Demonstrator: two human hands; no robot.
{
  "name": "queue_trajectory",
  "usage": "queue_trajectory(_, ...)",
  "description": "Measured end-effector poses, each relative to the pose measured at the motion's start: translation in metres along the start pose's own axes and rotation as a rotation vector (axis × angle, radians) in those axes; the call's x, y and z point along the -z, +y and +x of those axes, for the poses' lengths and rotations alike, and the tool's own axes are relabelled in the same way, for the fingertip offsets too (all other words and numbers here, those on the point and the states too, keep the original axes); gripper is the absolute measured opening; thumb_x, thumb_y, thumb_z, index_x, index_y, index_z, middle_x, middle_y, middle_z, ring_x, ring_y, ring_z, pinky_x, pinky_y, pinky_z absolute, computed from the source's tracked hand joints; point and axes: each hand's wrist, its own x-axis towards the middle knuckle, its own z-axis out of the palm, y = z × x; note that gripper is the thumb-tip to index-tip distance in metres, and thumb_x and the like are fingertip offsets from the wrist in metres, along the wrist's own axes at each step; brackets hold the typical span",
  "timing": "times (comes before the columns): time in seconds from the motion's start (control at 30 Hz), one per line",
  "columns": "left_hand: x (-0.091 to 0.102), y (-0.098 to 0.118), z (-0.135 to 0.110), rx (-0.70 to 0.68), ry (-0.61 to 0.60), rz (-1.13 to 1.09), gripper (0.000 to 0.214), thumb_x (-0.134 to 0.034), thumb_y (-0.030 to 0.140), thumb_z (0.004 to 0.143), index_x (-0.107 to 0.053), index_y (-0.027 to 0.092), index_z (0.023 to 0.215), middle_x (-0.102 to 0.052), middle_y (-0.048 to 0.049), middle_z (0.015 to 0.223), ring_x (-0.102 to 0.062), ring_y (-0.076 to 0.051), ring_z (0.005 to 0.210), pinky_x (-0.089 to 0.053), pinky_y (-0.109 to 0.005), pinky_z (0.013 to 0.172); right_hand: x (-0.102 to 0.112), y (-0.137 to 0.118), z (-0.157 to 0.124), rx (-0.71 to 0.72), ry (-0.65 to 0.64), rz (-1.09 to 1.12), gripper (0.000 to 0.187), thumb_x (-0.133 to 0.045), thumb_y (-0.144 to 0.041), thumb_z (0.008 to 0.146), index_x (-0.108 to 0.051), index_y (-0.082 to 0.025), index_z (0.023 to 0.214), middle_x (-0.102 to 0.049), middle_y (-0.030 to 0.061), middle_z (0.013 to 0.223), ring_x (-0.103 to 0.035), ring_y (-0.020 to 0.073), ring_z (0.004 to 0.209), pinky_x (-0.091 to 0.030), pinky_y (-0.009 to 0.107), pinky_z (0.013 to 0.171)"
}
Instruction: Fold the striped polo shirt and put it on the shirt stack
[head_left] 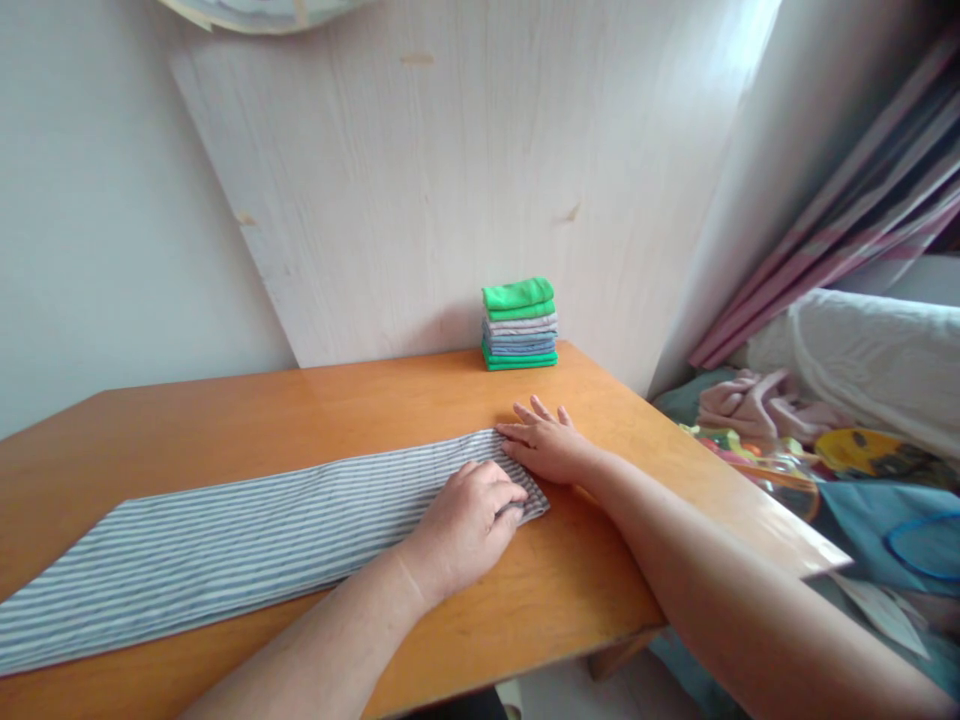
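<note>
A long strip of folded cloth point(247, 540) with grey-blue and white stripes lies across the table, running from the left edge of the view to my hands. Over its right end, my left hand point(466, 520) is closed, with the thumb and curled fingers pinching a bit of the fabric near the front corner. My right hand point(549, 446) rests at the far corner of that same end, fingers spread and palm down, partly on the cloth and partly on the wood. The layers underneath my hands are hidden.
The orange-brown wooden table point(360, 405) has a neat stack of folded green, grey and blue cloths point(520, 325) at its back, near a pale wood panel point(450, 180). Beyond the right edge are a pink cloth point(757, 400), mixed items and a striped curtain point(817, 230).
</note>
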Motion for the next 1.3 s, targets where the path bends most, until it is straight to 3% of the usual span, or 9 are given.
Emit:
queue_trajectory(0.17,-0.001,-0.001,0.000,0.008,0.002,0.006,0.020,-0.057,0.019,0.090,-0.073,0.022,0.101,-0.067,-0.0059,0.099,-0.058,-0.022,0.098,-0.045,-0.036,0.093,0.000,-0.005,-0.003,0.047,0.096,0.012,0.053,-0.030,-0.053,0.100,-0.047,-0.032,0.145,-0.027,0.0093,0.161,-0.008,0.0343,0.150,-0.007,0.068,0.113)
queue_trajectory(0.37,-0.002,-0.001,0.000,0.023,0.009,-0.047,0.020,-0.058,0.019,0.089,-0.073,0.022,0.102,-0.068,-0.0061,0.103,-0.060,-0.021,0.101,-0.046,-0.034,0.094,-0.007,-0.005,-0.004,0.090,-0.010,-0.049,0.054,-0.029,-0.053,0.100,-0.041,-0.031,0.149,-0.025,0.0104,0.161,-0.008,0.0397,0.149,-0.005,0.075,0.108)
queue_trajectory(0.47,0.006,-0.005,0.002,0.088,0.065,-0.094,0.023,-0.053,0.019,0.091,-0.070,0.022,0.106,-0.067,-0.0056,0.106,-0.062,-0.019,0.101,-0.048,-0.030,0.093,-0.005,-0.005,-0.005,0.092,0.020,-0.046,0.054,-0.027,-0.048,0.102,-0.046,-0.026,0.146,-0.027,0.0124,0.160,-0.011,0.0368,0.149,-0.007,0.074,0.109)
queue_trajectory(0.63,0.020,-0.025,0.003,0.220,0.164,0.176,0.031,-0.043,0.016,0.094,-0.066,0.018,0.114,-0.067,-0.0108,0.108,-0.063,-0.022,0.101,-0.048,-0.036,0.094,0.000,-0.016,-0.010,0.126,0.123,0.056,0.060,-0.022,-0.056,0.101,-0.044,-0.023,0.147,-0.034,0.0106,0.157,-0.018,0.0301,0.149,-0.007,0.066,0.115)
queue_trajectory(0.83,0.014,-0.040,-0.002,0.262,0.025,0.324,0.041,-0.039,0.017,0.095,-0.055,0.009,0.132,-0.057,-0.0198,0.136,-0.053,-0.027,0.127,-0.038,-0.040,0.109,-0.009,-0.020,-0.017,0.212,-0.016,0.015,0.072,-0.017,-0.064,0.098,-0.030,-0.022,0.154,-0.025,0.0101,0.161,-0.012,0.0327,0.149,-0.003,0.067,0.115)
queue_trajectory(0.97,0.006,-0.042,-0.005,0.293,-0.078,0.384,0.049,-0.035,0.029,0.099,-0.046,0.008,0.141,-0.045,-0.0197,0.149,-0.040,-0.028,0.140,-0.030,-0.043,0.115,-0.015,-0.014,-0.018,0.184,-0.060,-0.046,0.074,-0.018,-0.066,0.097,-0.023,-0.022,0.157,-0.020,0.0091,0.162,-0.009,0.0353,0.149,-0.003,0.069,0.114)
queue_trajectory(1.1,0.002,-0.043,-0.006,0.330,-0.097,0.424,0.054,-0.029,0.036,0.101,-0.044,0.008,0.144,-0.039,-0.0189,0.153,-0.035,-0.028,0.143,-0.026,-0.043,0.117,-0.017,-0.009,-0.017,0.189,-0.068,-0.059,0.075,-0.017,-0.068,0.096,-0.022,-0.023,0.157,-0.019,0.0076,0.162,-0.008,0.0345,0.149,-0.004,0.069,0.114)
queue_trajectory(1.2,0.000,-0.044,-0.006,0.343,-0.098,0.426,0.054,-0.029,0.036,0.100,-0.043,0.008,0.144,-0.039,-0.0182,0.154,-0.035,-0.028,0.143,-0.026,-0.044,0.118,-0.015,-0.004,-0.014,0.162,-0.041,-0.030,0.073,-0.018,-0.067,0.097,-0.027,-0.024,0.155,-0.025,0.0078,0.160,-0.012,0.0328,0.149,-0.006,0.070,0.113)
queue_trajectory(1.3,-0.002,-0.044,-0.006,0.360,-0.083,0.419,0.054,-0.030,0.037,0.100,-0.044,0.009,0.144,-0.039,-0.0169,0.154,-0.036,-0.028,0.142,-0.027,-0.043,0.117,-0.013,-0.005,-0.011,0.101,0.094,0.032,0.069,-0.017,-0.063,0.099,-0.038,-0.022,0.151,-0.035,0.0093,0.156,-0.020,0.0302,0.148,-0.011,0.066,0.115)
